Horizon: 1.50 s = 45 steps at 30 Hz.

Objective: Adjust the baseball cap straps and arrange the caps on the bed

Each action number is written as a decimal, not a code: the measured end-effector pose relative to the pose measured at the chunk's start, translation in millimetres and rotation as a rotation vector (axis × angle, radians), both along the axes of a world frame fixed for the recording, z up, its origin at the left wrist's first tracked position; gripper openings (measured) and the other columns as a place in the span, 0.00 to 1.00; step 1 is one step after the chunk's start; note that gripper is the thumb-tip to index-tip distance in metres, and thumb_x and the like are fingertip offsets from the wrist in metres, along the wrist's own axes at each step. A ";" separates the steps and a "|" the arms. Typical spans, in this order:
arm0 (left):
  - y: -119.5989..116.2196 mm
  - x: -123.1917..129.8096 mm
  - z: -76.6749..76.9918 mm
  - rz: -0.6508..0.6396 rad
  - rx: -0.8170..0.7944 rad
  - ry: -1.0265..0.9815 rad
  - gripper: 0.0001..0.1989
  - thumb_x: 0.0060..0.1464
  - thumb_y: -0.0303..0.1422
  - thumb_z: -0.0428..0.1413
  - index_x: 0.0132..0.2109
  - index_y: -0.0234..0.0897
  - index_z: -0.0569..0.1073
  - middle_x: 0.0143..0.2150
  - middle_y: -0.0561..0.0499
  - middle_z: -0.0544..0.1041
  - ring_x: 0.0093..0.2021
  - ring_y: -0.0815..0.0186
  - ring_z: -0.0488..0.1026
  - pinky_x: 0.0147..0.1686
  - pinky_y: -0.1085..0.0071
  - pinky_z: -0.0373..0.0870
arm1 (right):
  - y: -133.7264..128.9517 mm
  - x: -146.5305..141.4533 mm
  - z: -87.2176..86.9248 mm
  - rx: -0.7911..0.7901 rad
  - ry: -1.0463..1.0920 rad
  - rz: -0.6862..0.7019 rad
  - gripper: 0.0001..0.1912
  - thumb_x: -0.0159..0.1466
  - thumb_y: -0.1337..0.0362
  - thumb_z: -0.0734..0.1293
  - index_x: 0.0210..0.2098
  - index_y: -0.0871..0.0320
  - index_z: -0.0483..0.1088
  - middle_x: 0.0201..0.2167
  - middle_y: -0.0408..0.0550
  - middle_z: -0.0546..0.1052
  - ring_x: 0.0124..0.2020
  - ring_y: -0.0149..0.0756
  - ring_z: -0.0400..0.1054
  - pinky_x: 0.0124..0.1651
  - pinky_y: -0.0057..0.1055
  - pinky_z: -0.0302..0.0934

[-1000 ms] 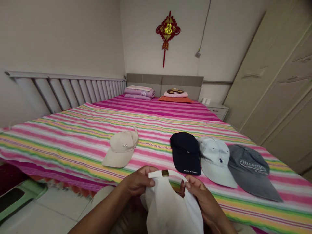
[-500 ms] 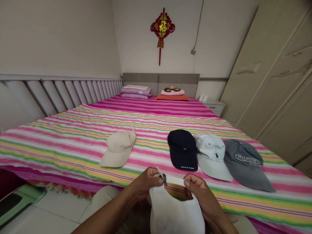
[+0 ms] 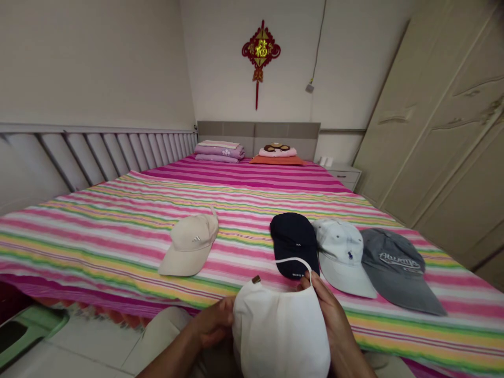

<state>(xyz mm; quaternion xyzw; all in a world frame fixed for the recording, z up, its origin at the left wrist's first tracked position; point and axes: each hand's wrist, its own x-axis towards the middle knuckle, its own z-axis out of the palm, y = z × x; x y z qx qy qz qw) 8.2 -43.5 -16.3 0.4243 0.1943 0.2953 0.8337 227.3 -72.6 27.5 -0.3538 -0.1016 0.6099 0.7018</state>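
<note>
A white cap [image 3: 281,331] is held up at the bottom centre, its back opening facing up. Its strap curves loose above the opening, away from the small metal buckle [image 3: 256,279] on the left edge. My right hand [image 3: 325,299] grips the right edge near the base of the strap. My left hand [image 3: 216,320] is closed against the cap's left side, its fingertips partly hidden. Just beyond lies a navy cap [image 3: 294,236], overlapped in view by the strap. Beside it are a pale blue cap [image 3: 342,252] and a grey cap [image 3: 397,262]. A beige cap [image 3: 191,241] lies apart, left of centre.
The caps rest on a striped bedspread [image 3: 118,231]. Folded bedding [image 3: 220,150] and a pink pillow [image 3: 277,151] are at the headboard. A railing [image 3: 118,152] runs along the left, a wardrobe [image 3: 433,121] stands right, and a green stool [image 3: 35,331] is lower left.
The strap has come out of the buckle and now arches free. My left hand has moved down and left from the buckle to the cap's side. The white cap has tipped more upright.
</note>
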 end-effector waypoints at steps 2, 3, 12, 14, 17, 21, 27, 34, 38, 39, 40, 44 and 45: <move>-11.0 -3.8 -29.6 -0.121 0.021 0.092 0.20 0.30 0.31 0.64 0.37 0.43 0.77 0.33 0.50 0.79 0.40 0.56 0.74 0.42 0.64 0.66 | 5.5 -0.8 -0.1 -0.015 0.003 -0.059 0.14 0.44 0.65 0.74 0.27 0.54 0.66 0.19 0.34 0.72 0.18 0.27 0.65 0.21 0.23 0.62; -16.4 -4.4 -43.4 -0.106 0.019 0.118 0.19 0.31 0.31 0.63 0.37 0.50 0.77 0.32 0.53 0.79 0.40 0.55 0.74 0.41 0.62 0.67 | 8.0 -1.3 -0.3 -0.010 -0.003 -0.077 0.14 0.44 0.65 0.74 0.27 0.54 0.65 0.19 0.34 0.72 0.18 0.27 0.65 0.21 0.22 0.62; 27.0 -47.2 3.0 0.660 0.119 0.123 0.14 0.39 0.30 0.61 0.37 0.50 0.76 0.36 0.54 0.79 0.44 0.54 0.72 0.37 0.64 0.71 | 17.8 25.8 -34.4 -0.026 -0.325 -0.179 0.16 0.44 0.60 0.73 0.31 0.59 0.69 0.24 0.43 0.77 0.24 0.29 0.69 0.25 0.21 0.63; 58.1 -71.4 41.1 0.829 0.219 0.100 0.15 0.36 0.31 0.62 0.37 0.45 0.75 0.34 0.55 0.79 0.43 0.54 0.73 0.38 0.66 0.72 | 18.9 36.2 -50.1 -0.080 -0.296 -0.240 0.13 0.43 0.63 0.73 0.27 0.59 0.69 0.21 0.42 0.77 0.21 0.27 0.68 0.21 0.19 0.62; 106.1 -107.9 86.3 1.015 0.336 0.047 0.21 0.34 0.31 0.63 0.41 0.41 0.72 0.35 0.53 0.79 0.42 0.59 0.73 0.39 0.71 0.71 | 17.4 45.0 -68.6 -0.118 -0.275 -0.253 0.09 0.44 0.66 0.72 0.24 0.59 0.68 0.19 0.42 0.76 0.20 0.28 0.68 0.20 0.19 0.62; 153.4 -147.2 104.9 1.106 0.232 0.303 0.20 0.37 0.33 0.61 0.42 0.35 0.71 0.31 0.49 0.78 0.33 0.62 0.74 0.34 0.68 0.71 | 14.2 46.8 -78.6 -0.133 -0.258 -0.255 0.11 0.43 0.67 0.72 0.24 0.59 0.67 0.20 0.42 0.76 0.23 0.30 0.70 0.24 0.21 0.66; 164.9 -170.3 62.0 1.096 0.104 0.559 0.18 0.29 0.23 0.62 0.34 0.29 0.71 0.20 0.48 0.75 0.21 0.60 0.71 0.24 0.62 0.68 | 18.1 45.6 -77.1 -0.151 -0.221 -0.224 0.15 0.39 0.70 0.74 0.26 0.57 0.68 0.21 0.40 0.76 0.25 0.31 0.71 0.28 0.23 0.68; 146.6 -158.9 52.1 1.464 0.334 0.681 0.14 0.38 0.25 0.58 0.37 0.37 0.70 0.37 0.49 0.74 0.46 0.55 0.67 0.43 0.61 0.64 | 38.7 55.1 -75.7 -0.132 -0.109 -0.101 0.09 0.44 0.71 0.71 0.23 0.56 0.68 0.23 0.41 0.76 0.27 0.34 0.72 0.31 0.29 0.70; 114.8 -118.6 57.3 1.399 0.594 0.624 0.14 0.41 0.27 0.57 0.39 0.44 0.72 0.50 0.53 0.69 0.57 0.58 0.56 0.53 0.67 0.56 | 57.1 58.7 -71.2 -0.126 -0.083 -0.057 0.10 0.46 0.72 0.71 0.20 0.57 0.65 0.16 0.38 0.73 0.18 0.28 0.69 0.26 0.24 0.69; 104.4 -103.6 53.7 1.328 0.628 0.609 0.11 0.41 0.27 0.58 0.36 0.43 0.73 0.46 0.53 0.72 0.54 0.58 0.60 0.51 0.68 0.58 | 59.7 57.1 -68.2 -0.117 -0.073 -0.032 0.11 0.47 0.72 0.71 0.19 0.58 0.64 0.14 0.37 0.71 0.16 0.26 0.67 0.25 0.23 0.68; 93.9 -87.4 47.8 1.220 0.655 0.588 0.09 0.42 0.28 0.58 0.34 0.42 0.74 0.42 0.53 0.73 0.51 0.59 0.64 0.50 0.69 0.59 | 60.7 54.0 -64.7 -0.105 -0.061 -0.006 0.12 0.46 0.71 0.72 0.18 0.58 0.63 0.13 0.37 0.70 0.15 0.25 0.66 0.24 0.21 0.67; 63.0 -24.0 14.5 0.628 0.339 0.437 0.14 0.41 0.34 0.60 0.37 0.34 0.74 0.32 0.47 0.76 0.35 0.61 0.72 0.37 0.68 0.65 | 46.2 30.0 -52.5 -0.009 -0.002 0.064 0.09 0.47 0.67 0.72 0.23 0.57 0.67 0.18 0.37 0.72 0.20 0.24 0.67 0.30 0.19 0.65; 60.5 -11.4 8.3 0.525 0.180 0.365 0.17 0.42 0.38 0.59 0.39 0.33 0.73 0.34 0.45 0.76 0.36 0.61 0.72 0.37 0.67 0.65 | 38.6 22.7 -51.7 0.008 0.009 0.078 0.09 0.47 0.66 0.73 0.24 0.57 0.68 0.20 0.37 0.73 0.21 0.24 0.67 0.30 0.19 0.64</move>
